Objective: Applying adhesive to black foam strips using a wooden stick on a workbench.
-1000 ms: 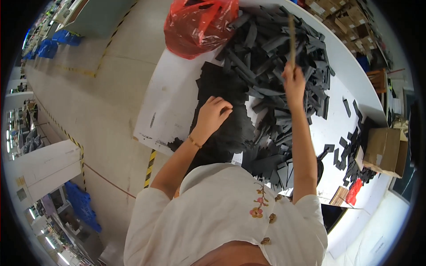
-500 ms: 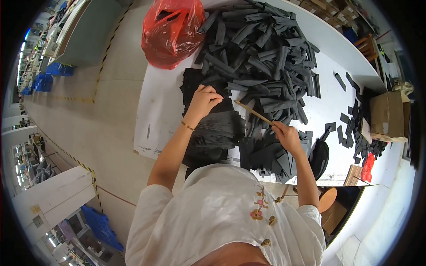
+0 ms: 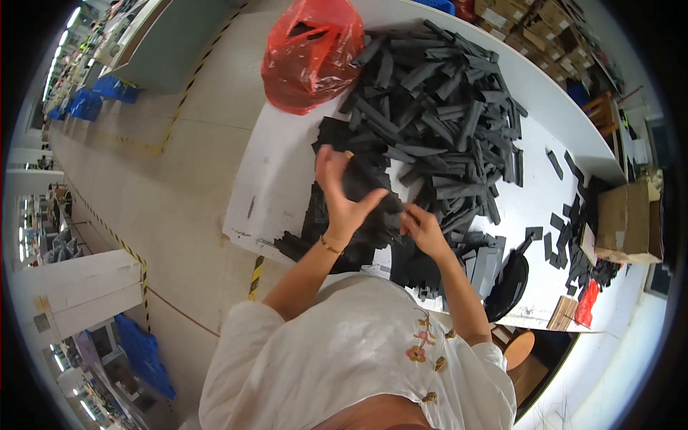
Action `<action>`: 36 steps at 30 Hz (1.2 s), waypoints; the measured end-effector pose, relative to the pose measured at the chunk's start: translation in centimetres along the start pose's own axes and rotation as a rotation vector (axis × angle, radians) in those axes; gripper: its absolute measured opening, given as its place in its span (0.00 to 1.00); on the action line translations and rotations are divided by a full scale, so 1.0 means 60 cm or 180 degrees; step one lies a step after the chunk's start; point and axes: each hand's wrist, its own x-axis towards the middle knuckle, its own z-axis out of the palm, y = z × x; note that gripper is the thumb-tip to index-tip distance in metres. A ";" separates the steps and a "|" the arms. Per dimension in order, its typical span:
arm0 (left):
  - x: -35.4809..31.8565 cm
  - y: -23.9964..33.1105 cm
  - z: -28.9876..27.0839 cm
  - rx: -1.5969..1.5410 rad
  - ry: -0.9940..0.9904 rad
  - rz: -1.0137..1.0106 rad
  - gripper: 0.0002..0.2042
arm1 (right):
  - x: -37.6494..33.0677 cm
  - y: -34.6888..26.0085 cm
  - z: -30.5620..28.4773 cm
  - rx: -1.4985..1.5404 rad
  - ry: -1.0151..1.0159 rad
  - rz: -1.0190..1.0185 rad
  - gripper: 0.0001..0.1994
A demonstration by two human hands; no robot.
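My left hand [image 3: 345, 199] is open, its thumb spread from the fingers, around a dark fabric-like piece [image 3: 365, 180] above a pile of flat black pieces [image 3: 322, 215]. Right at the near end of that piece, my right hand [image 3: 424, 231] is closed in a pinch. What its fingers hold is hidden; the wooden stick seen in it earlier does not show now. Beyond both hands lies a large heap of dark grey rolled strips [image 3: 437, 107]. Flat dark grey pieces [image 3: 487, 261] lie right of my right forearm.
A red plastic bag [image 3: 312, 61] sits at the white table's [image 3: 261, 186] far left. On the right are a black rounded item [image 3: 510, 287], scattered small dark pieces [image 3: 566, 233], a cardboard box [image 3: 623, 222] and a small red bag [image 3: 586, 304]. A low white wall [image 3: 545, 89] bounds the back.
My left hand has gone from closed fingers to spread ones and moved nearer. The right hand has come left beside it, and the stick has gone out of sight. The view has shifted.
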 end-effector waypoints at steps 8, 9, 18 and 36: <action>-0.062 -0.025 -0.010 -0.3156 0.0186 -0.4184 0.13 | 0.013 -0.004 0.149 -0.0730 0.1274 -0.0625 0.06; -0.051 -0.018 -0.011 -0.3085 0.0277 -0.4215 0.12 | 0.010 0.001 0.159 -0.0942 0.1450 -0.0763 0.05; -0.005 -0.050 -0.035 -0.2735 0.0197 -0.4311 0.12 | -0.130 0.031 0.113 -0.0567 0.0262 0.0007 0.05; 0.027 -0.099 -0.063 -0.2797 0.0650 -0.3733 0.15 | -0.203 -0.008 0.080 -0.0495 -0.0177 0.0026 0.08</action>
